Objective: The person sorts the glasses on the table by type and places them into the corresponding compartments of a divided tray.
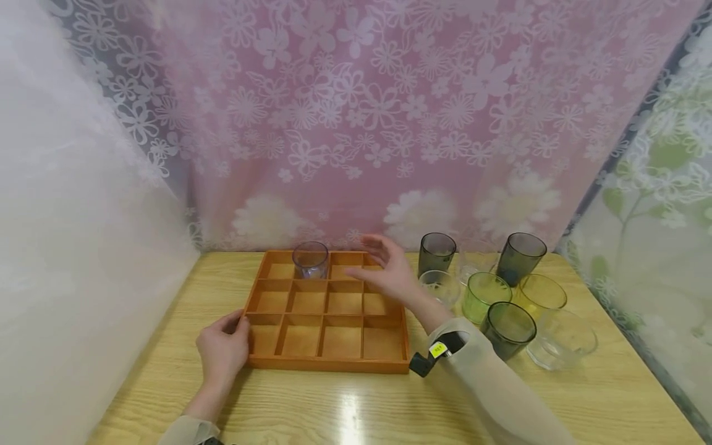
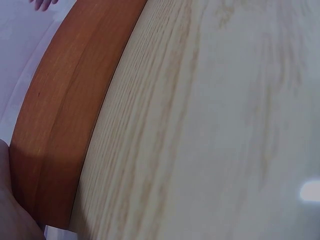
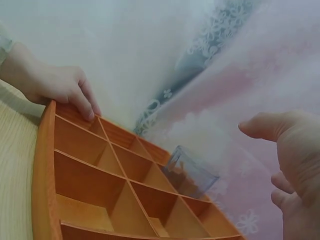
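Left hand (image 1: 224, 347) grips the wooden tray (image 1: 328, 361) w/ fingers curled over its 9 o'clock rim. Right hand (image 1: 389, 272) hovers open at 2 o'clock, holding nothing, fingers loosely spread; clear glass (image 1: 310, 259) sits in a 12 o'clock compartment.

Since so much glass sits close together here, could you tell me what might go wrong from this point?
1. The right hand hovers open over the tray, beside crowded glasses; its sleeve could knock one over.
2. The cup in the tray's back row could tip if the left hand, holding the tray's edge, jolts it.
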Demonstrator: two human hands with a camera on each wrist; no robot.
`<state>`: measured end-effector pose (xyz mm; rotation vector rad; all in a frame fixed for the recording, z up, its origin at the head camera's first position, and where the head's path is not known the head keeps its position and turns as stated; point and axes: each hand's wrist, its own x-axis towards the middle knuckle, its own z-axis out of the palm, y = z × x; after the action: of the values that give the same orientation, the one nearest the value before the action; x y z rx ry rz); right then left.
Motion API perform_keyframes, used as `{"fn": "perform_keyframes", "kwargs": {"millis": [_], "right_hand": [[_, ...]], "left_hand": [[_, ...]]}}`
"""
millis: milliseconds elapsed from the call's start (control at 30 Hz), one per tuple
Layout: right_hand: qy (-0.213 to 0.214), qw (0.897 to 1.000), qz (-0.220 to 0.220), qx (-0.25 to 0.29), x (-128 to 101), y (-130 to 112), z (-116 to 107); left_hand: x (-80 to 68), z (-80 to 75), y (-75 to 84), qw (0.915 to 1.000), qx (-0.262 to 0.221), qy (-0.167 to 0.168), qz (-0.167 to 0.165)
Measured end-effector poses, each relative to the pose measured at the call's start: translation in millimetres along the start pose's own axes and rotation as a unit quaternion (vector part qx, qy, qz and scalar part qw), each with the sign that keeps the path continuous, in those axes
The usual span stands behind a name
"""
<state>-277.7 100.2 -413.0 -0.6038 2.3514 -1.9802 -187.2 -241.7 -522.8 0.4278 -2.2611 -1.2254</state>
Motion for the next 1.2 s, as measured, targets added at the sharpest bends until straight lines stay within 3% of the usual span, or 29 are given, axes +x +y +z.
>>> {"fn": "perform_keyframes", "kwargs": {"millis": [433, 733, 1200], "right_hand": [[0.011, 0.998, -0.067, -0.014, -44, -30, -40], [0.017, 0.997, -0.06, -0.04, -73, -51, -75], [0.084, 0.989, -0.093, -0.081, -104, -51, -124]], "left_hand": [[-1.0, 0.6, -0.6, 0.9999, 0.0, 0.009, 0.006], [-1.4, 0.0, 2.3, 1.0, -0.002, 0.005, 0.007], [-1.9, -0.4, 3.7, 1.0, 0.0, 0.001, 0.004]]}}
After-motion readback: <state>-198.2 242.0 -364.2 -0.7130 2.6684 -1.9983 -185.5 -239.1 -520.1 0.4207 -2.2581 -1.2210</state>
